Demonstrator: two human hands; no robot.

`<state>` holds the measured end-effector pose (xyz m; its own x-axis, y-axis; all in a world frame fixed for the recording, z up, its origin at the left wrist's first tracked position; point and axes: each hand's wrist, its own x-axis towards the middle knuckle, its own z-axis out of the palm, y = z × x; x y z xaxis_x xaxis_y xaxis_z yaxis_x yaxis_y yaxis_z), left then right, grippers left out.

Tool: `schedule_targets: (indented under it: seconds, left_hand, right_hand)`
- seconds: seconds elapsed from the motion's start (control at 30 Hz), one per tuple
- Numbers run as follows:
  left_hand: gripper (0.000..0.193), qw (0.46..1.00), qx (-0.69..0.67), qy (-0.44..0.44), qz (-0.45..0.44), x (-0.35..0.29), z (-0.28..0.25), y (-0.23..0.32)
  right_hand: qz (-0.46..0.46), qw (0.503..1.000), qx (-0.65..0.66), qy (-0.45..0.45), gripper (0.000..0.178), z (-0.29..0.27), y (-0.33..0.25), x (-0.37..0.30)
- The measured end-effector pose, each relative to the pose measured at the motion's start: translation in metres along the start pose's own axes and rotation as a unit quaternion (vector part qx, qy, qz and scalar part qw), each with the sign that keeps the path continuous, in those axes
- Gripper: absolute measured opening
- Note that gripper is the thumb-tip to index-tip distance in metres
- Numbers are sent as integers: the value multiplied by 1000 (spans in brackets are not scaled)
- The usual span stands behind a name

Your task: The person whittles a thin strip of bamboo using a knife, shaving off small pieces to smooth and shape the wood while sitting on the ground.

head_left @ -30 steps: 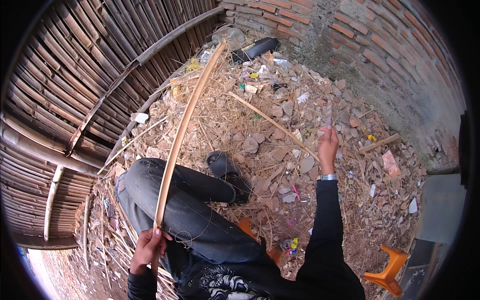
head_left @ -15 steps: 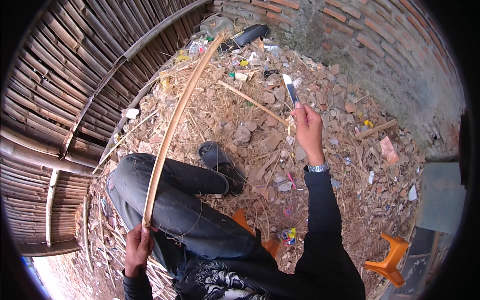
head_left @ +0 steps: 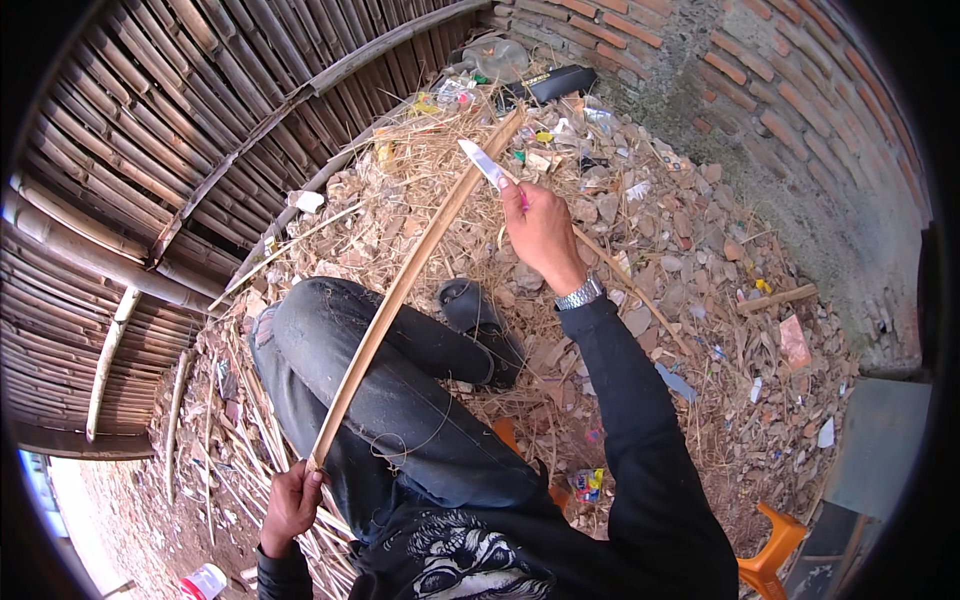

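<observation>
Here the person sits on a low orange stool (head_left: 505,432) with one knee drawn up, and a long split bamboo strip (head_left: 410,285) lies slantwise across the thigh. The left hand (head_left: 292,500) is closed round the near end of the strip, down by the hip, with the fingers wrapped fully about it. The far end of the strip reaches up to the litter by the brick wall (head_left: 800,110). The right hand (head_left: 540,225) is shut on the handle of a knife (head_left: 485,163); it is raised just beside the upper part of the strip, with the pale blade pointing up and away, and the blade appears clear of the bamboo, though I cannot tell for certain.

As for progress, the strip already looks thin, even and smooth along most of its length, so much of the shaving seems done. Pale slivers and straw lie thick on the ground (head_left: 700,330) around the black shoe (head_left: 480,315) and along the bamboo fence (head_left: 130,180), which fits that judgement. With the blade lifted off, no cut is in hand just now; whether the far end needs more trimming cannot be told.
</observation>
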<state>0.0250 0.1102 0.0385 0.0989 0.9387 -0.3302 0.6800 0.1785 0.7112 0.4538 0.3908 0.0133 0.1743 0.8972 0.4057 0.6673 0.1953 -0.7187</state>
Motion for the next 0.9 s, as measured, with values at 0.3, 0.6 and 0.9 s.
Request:
schedule_targets:
  seconds: [0.3, 0.6, 0.9]
  left_hand:
    - [31, 996, 74, 33, 33, -4, 1, 1]
    - [34, 999, 29, 19, 31, -3, 5, 3]
    - [37, 999, 9, -6, 34, -1, -3, 1]
  right_hand:
    - [25, 995, -7, -97, 47, 43, -22, 4]
    - [12, 988, 80, -134, 52, 51, -15, -21]
    - [43, 978, 77, -187, 59, 32, -13, -28]
